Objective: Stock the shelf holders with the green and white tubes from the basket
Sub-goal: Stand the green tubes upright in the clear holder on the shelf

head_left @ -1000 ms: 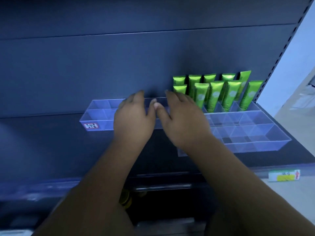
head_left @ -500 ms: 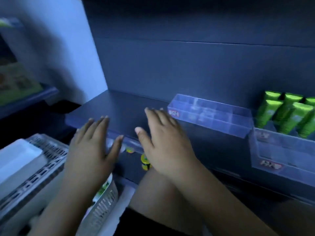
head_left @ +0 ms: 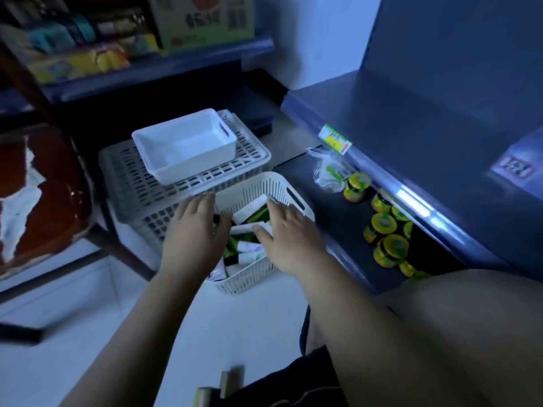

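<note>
A white slatted basket (head_left: 289, 195) stands on the floor, holding several green and white tubes (head_left: 249, 211). My left hand (head_left: 192, 230) hovers over the basket's left side, fingers spread and straight. My right hand (head_left: 289, 235) reaches over the right side, fingers extended down among the tubes; no grip is visible. A corner of a clear shelf holder (head_left: 517, 168) with a label shows at the right edge on the dark shelf.
A larger grey slotted crate (head_left: 132, 177) carries a white tub (head_left: 185, 142) behind the basket. Yellow-lidded jars (head_left: 383, 227) and a plastic bag (head_left: 329, 171) sit on the lower shelf. My bare knee (head_left: 470, 318) is at the right. A brown chair (head_left: 38, 195) stands left.
My view swung from the shelf holders down and left to the floor basket. Both hands dropped from the shelf edge to above the basket's tubes.
</note>
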Available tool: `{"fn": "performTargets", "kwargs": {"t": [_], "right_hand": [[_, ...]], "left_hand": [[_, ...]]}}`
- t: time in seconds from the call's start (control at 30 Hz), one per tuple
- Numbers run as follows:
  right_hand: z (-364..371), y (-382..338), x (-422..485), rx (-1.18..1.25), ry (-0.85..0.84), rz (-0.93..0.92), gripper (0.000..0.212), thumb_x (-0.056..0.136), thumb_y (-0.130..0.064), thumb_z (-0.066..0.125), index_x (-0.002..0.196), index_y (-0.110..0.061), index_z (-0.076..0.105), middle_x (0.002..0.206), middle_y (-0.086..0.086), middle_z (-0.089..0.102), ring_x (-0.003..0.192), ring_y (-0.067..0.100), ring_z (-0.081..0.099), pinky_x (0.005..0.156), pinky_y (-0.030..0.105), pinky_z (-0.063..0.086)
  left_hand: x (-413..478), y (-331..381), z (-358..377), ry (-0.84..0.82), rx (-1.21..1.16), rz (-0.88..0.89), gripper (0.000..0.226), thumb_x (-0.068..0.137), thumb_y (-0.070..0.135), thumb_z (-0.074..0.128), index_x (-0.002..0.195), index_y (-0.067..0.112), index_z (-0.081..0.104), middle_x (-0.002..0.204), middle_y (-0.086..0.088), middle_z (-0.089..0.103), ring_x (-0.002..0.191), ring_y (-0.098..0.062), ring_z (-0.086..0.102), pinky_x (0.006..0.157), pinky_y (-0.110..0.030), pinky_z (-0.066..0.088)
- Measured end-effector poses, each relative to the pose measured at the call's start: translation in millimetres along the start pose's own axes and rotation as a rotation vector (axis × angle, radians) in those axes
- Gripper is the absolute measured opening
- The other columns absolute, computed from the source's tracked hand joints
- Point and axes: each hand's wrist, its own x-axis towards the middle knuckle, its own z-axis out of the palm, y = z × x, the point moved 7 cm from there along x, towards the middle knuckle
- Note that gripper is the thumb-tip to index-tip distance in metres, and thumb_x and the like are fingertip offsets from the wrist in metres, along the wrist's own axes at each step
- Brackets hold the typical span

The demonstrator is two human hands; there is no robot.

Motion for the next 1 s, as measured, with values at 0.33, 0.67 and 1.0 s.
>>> {"fn": "performTargets", "kwargs": {"t": [0.33, 0.67, 1.0], "right_hand": [[36.6, 32.8, 46.2, -0.032, -0.194, 0.183, 0.041, 0.101, -0.049, 0.042, 0.118, -0.014, 0.054, 0.121, 0.007, 0.059, 0.115, 0.031, 0.055, 0.083, 0.041, 0.046], [109.7, 59.4, 104.1, 0.239, -0.256, 0.395, 0.024, 0.102, -0.027, 0.045, 0.111, -0.011, 0.059, 0.112, 0.008, 0.06, 0.1, 0.032, 0.059, 0.072, 0.034, 0.042], [209.3, 61.9, 168.4, 0.169, -0.746, 0.493, 0.029, 0.104, -0.013, 0.048, 0.128, -0.001, 0.061, 0.129, 0.015, 0.062, 0.113, 0.03, 0.06, 0.085, 0.038, 0.046]], "left_hand": [[11.6, -40.6, 122.5, -0.264, -0.124, -0.25, 0.048, 0.101, 0.041, 0.05, 0.137, 0.011, 0.055, 0.136, -0.011, 0.06, 0.13, -0.033, 0.049, 0.103, -0.044, 0.045], [41.7, -78.5, 242.2, -0.451, -0.226, -0.477, 0.05, 0.088, 0.047, 0.071, 0.126, 0.015, 0.062, 0.118, -0.005, 0.068, 0.11, -0.029, 0.063, 0.085, -0.038, 0.052], [103.3, -127.8, 304.5, -0.576, 0.008, -0.751, 0.029, 0.095, 0.027, 0.056, 0.117, 0.01, 0.066, 0.118, -0.013, 0.07, 0.111, -0.033, 0.066, 0.078, -0.032, 0.047]]}}
